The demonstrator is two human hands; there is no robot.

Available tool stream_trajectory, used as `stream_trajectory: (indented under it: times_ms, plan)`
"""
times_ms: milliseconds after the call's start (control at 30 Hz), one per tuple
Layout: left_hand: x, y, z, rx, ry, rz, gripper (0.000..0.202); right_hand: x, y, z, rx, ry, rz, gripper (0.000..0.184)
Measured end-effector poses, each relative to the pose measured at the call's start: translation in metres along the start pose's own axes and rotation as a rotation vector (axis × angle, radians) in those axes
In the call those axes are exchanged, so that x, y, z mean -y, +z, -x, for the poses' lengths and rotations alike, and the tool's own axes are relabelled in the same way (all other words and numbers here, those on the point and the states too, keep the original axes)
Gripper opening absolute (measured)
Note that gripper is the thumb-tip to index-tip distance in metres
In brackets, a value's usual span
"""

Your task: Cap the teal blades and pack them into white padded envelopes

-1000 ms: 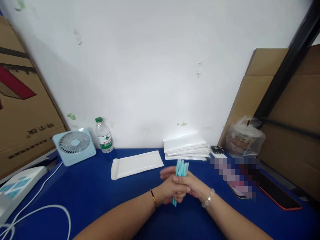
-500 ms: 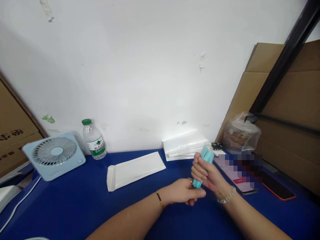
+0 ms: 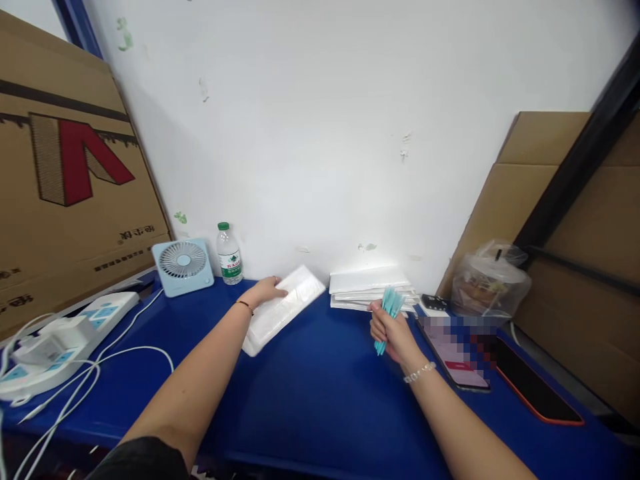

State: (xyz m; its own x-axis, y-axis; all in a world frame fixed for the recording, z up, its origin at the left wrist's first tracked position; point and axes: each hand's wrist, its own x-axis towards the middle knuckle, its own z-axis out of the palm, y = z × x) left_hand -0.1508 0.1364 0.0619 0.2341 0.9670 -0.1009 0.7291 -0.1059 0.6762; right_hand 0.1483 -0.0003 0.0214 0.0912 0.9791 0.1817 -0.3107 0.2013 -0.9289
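Note:
My left hand is at the far left edge of a flat white envelope. The thumb lies over the envelope's top face while the other fingers are partly hidden. The envelope sits at a slant on the blue table, or just above it. My right hand is closed round a bundle of thin light-blue strips, whose ends stick out above and below the fist. Behind that hand, a stack of white envelopes lies against the wall.
To the left are a small blue fan, a water bottle, and a power strip with white cables. On the right lie a lit phone, a dark phone with an orange edge, and a bagged food tub. Cardboard stands at both sides.
My left hand has left the blue bundle and moved left to the single envelope, which is now turned more steeply. My right hand keeps the bundle. The view has swung left.

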Motion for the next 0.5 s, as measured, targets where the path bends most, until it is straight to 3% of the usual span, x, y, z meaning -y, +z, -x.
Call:
stream_trajectory:
  times_ms: [33, 133, 233, 367, 433, 500]
  plan:
    - [-0.004, 0.002, 0.009, -0.063, 0.01, 0.159, 0.038, 0.0, 0.002, 0.002, 0.004, -0.001, 0.007, 0.027]
    - [-0.024, 0.02, 0.035, -0.28, 0.084, 1.022, 0.035, -0.003, 0.012, 0.008, 0.013, 0.02, 0.034, 0.04]
    - [-0.043, 0.05, 0.053, -0.35, 0.085, 1.488, 0.027, -0.009, 0.022, 0.013, 0.012, 0.055, 0.056, 0.047]
    - [-0.051, 0.084, 0.067, -0.363, -0.019, 1.701, 0.023, -0.015, 0.026, 0.015, 0.006, 0.07, 0.051, 0.025]
    - [-0.045, 0.09, 0.075, -0.369, -0.083, 1.651, 0.028, -0.015, 0.023, 0.013, -0.015, 0.069, 0.047, 0.033]
    - [-0.035, 0.09, 0.085, -0.453, -0.105, 1.46, 0.043, -0.015, 0.018, 0.011, -0.033, 0.076, 0.057, 0.039]
